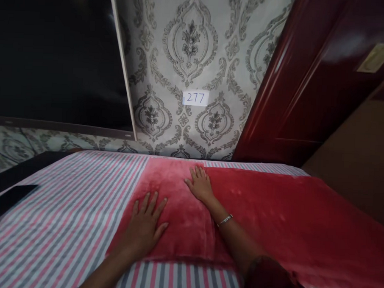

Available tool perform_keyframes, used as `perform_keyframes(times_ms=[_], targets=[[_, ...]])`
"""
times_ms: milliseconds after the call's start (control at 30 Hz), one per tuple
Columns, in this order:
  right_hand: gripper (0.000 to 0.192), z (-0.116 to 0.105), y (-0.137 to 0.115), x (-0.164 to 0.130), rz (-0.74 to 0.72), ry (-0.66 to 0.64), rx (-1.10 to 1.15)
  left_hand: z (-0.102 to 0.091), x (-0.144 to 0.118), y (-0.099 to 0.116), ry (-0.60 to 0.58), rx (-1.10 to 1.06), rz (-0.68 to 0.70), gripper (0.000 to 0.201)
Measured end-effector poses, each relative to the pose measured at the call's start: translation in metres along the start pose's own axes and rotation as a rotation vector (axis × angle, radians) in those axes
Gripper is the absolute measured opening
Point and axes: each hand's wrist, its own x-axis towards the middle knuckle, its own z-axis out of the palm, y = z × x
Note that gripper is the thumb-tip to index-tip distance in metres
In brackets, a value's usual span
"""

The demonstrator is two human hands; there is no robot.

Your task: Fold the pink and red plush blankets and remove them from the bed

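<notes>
A plush red blanket [290, 220] lies across the middle and right of the striped sheet [81, 198], its left part folded over in a paler pinkish red layer. My left hand [143, 231] rests flat on that folded layer near its left edge, fingers spread. Farther back, my right hand [201, 184] lies palm down by the fold's far edge, where the paler layer meets the deeper red one. Its fingers are stretched out, and a silver bracelet circles the wrist. Neither hand grips anything.
Patterned wallpaper [190, 46] with a paper label [195, 98] reading 277 rises behind. A large black screen [55, 57] hangs at the left. On the right stand a dark red door [296, 80] and a brown panel [357, 151]. A black object [11, 202] lies at the sheet's left side.
</notes>
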Motion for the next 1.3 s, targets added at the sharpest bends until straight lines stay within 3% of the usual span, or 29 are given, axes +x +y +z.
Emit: perform_keyframes(times_ms=[133, 267, 367, 467, 633, 933, 1033, 1167, 1300], targets=[[0.069, 0.001, -0.001, 0.001, -0.006, -0.008, 0.005, -0.025, 0.019, -0.003, -0.044, -0.081, 0.013, 0.056], [0.069, 0.0, -0.001, 0.0, -0.002, -0.009, 0.006, -0.051, 0.084, -0.011, -0.074, -0.109, 0.055, 0.062], [0.069, -0.001, -0.002, -0.001, 0.002, -0.022, 0.007, -0.042, 0.132, -0.025, -0.133, -0.069, -0.009, 0.068], [0.069, -0.001, -0.002, -0.001, -0.004, -0.025, 0.01, -0.016, 0.152, -0.04, -0.122, -0.039, -0.067, 0.068], [0.069, 0.002, 0.0, 0.0, -0.015, -0.003, 0.004, 0.01, 0.15, -0.051, -0.095, -0.026, -0.084, 0.068], [0.069, 0.002, 0.003, -0.001, -0.008, -0.019, 0.007, 0.009, 0.151, -0.047, -0.125, -0.058, -0.09, 0.071], [0.069, -0.002, 0.002, 0.0, -0.001, -0.042, 0.007, 0.003, 0.15, -0.048, -0.159, -0.082, -0.084, 0.071], [0.064, -0.024, 0.001, 0.0, 0.008, -0.15, 0.004, -0.02, 0.15, -0.056, -0.223, -0.129, -0.048, 0.067], [0.065, -0.043, -0.008, -0.03, 0.006, -0.146, -0.001, -0.04, 0.125, -0.056, -0.202, -0.147, -0.021, 0.066]])
